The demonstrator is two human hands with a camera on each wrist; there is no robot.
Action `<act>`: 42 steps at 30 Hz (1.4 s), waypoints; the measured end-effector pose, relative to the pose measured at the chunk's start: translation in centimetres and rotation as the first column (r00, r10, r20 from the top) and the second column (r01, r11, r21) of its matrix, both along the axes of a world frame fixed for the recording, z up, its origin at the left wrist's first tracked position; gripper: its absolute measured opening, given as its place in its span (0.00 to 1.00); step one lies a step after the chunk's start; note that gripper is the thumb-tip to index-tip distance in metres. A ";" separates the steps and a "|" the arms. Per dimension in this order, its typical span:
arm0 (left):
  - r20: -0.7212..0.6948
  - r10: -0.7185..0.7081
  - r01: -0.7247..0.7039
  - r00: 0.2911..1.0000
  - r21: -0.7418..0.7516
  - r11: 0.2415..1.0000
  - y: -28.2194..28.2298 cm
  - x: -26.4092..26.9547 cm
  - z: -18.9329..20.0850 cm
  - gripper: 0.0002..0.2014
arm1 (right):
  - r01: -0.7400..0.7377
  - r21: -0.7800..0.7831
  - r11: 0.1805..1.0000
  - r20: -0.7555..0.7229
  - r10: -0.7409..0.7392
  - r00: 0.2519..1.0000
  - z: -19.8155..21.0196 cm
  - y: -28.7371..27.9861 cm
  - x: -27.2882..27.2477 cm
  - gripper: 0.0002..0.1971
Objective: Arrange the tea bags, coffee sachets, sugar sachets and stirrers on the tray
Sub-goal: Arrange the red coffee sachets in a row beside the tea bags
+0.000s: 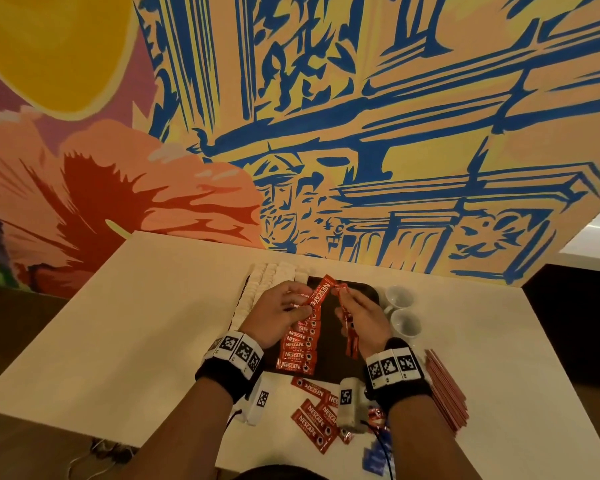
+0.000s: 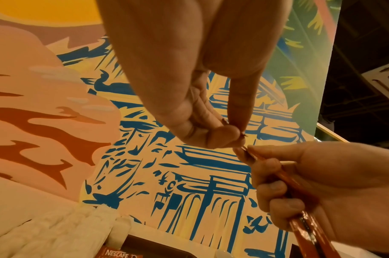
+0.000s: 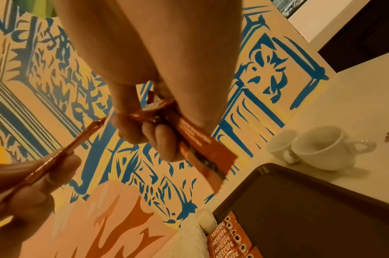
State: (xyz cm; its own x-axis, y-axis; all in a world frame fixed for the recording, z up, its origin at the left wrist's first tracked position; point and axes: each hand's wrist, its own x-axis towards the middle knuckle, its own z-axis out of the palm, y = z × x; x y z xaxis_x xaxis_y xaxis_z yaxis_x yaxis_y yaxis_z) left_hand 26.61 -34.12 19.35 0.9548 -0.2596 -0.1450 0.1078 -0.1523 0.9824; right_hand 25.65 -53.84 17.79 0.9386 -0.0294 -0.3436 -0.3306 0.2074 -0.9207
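- The left hand [image 1: 280,315] pinches one red Nescafé coffee sachet [image 1: 317,296] between thumb and fingers, holding it tilted above the dark tray [image 1: 368,292].
- The right hand [image 1: 362,318] grips a bunch of coffee sachets [image 1: 347,323] that hang down through its curled fingers.
- A row of overlapping coffee sachets [image 1: 297,351] lies on the tray's left part, just beside the white sugar sachets [image 1: 257,289].
- More loose coffee sachets [image 1: 314,419] lie on the table [image 1: 118,323] near the wrists.
- Reddish stirrers [image 1: 445,389] lie on the table to the right; two white cups [image 1: 400,311] stand beside the tray.
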 end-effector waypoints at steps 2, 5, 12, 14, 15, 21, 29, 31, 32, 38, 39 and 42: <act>0.002 0.005 -0.005 1.000 -0.012 1.000 0.0 0.1 0.2 0.13 | -0.004 0.002 1.000 -0.012 0.004 1.000 0.0 0.1 0.3 0.18; -0.011 0.010 -0.010 1.000 -0.029 1.000 -0.1 0.5 0.0 0.13 | -0.046 0.045 0.998 -0.015 0.047 0.999 0.4 0.5 0.4 0.22; -0.007 -0.094 0.094 0.996 0.054 0.994 -0.1 1.4 -0.7 0.13 | -0.169 -0.136 0.976 0.014 0.173 0.985 0.4 0.0 1.3 0.12; 0.016 -0.088 0.087 0.996 0.069 0.994 0.2 1.7 -0.6 0.13 | -0.229 -0.226 0.947 0.018 0.239 0.971 0.8 -0.3 1.5 0.12; 0.031 -0.080 0.078 0.996 0.067 0.995 0.2 2.0 -0.6 0.13 | -0.274 -0.281 0.920 0.022 0.292 0.956 1.2 -0.4 1.6 0.12; 0.104 -0.134 0.122 0.985 0.118 0.985 -0.9 3.2 -0.2 0.13 | -0.484 -0.457 0.746 -0.060 0.517 0.854 1.7 0.5 2.7 0.08; 0.074 -0.088 0.080 0.993 0.111 0.991 -0.9 4.5 -1.4 0.15 | -0.478 -0.306 0.823 -0.063 0.483 0.873 0.5 -0.3 2.7 0.16; 0.045 -0.005 0.002 0.999 0.059 0.998 -0.5 5.0 -1.8 0.11 | -0.444 -0.259 0.858 -0.088 0.437 0.895 -0.4 -0.7 2.7 0.15; 0.033 0.041 -0.043 0.999 0.045 0.998 -0.3 5.2 -2.1 0.08 | -0.439 -0.235 0.867 -0.099 0.428 0.898 -0.9 -1.0 2.8 0.13; 0.055 0.269 -0.271 0.962 0.045 0.961 0.8 6.2 -3.5 0.03 | -0.348 -0.192 0.917 -0.081 0.339 0.937 -2.3 -1.4 3.3 0.13; 0.056 0.304 -0.306 0.951 0.038 0.951 0.9 6.3 -3.8 0.03 | -0.352 -0.197 0.915 -0.099 0.338 0.936 -2.4 -1.1 3.5 0.16; 0.029 0.345 -0.345 0.938 0.011 0.939 0.7 6.6 -4.5 0.05 | -0.420 -0.265 0.868 -0.145 0.395 0.907 -2.7 -0.1 4.2 0.16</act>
